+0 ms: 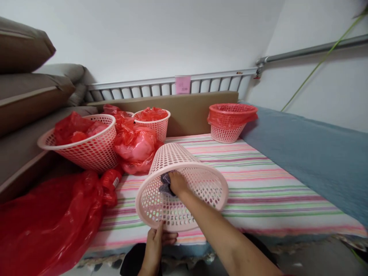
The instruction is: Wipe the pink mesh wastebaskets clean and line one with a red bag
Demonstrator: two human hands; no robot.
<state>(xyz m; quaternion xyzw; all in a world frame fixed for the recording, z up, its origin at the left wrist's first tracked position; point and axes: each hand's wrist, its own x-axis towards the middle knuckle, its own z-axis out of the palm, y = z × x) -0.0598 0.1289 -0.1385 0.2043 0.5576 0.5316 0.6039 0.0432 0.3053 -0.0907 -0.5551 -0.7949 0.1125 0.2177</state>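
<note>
A pink perforated plastic basket point(184, 161) lies on its side on the striped sheet, its mouth turned toward me. My left hand point(156, 239) grips the lower rim of that mouth, thumb up against the edge. My right hand point(176, 182) reaches inside the basket and presses a grey-purple cloth point(164, 184) against the inner wall; its fingers are closed on the cloth.
Red plastic bags point(135, 143) are heaped at the left, with a large red bag point(48, 226) in front. Two pink baskets point(86, 147) point(155, 122) hold red bags; a third point(230, 122) at the back is lined with one. A blue blanket point(304, 153) covers the right. Cushions point(25, 92) are stacked at left.
</note>
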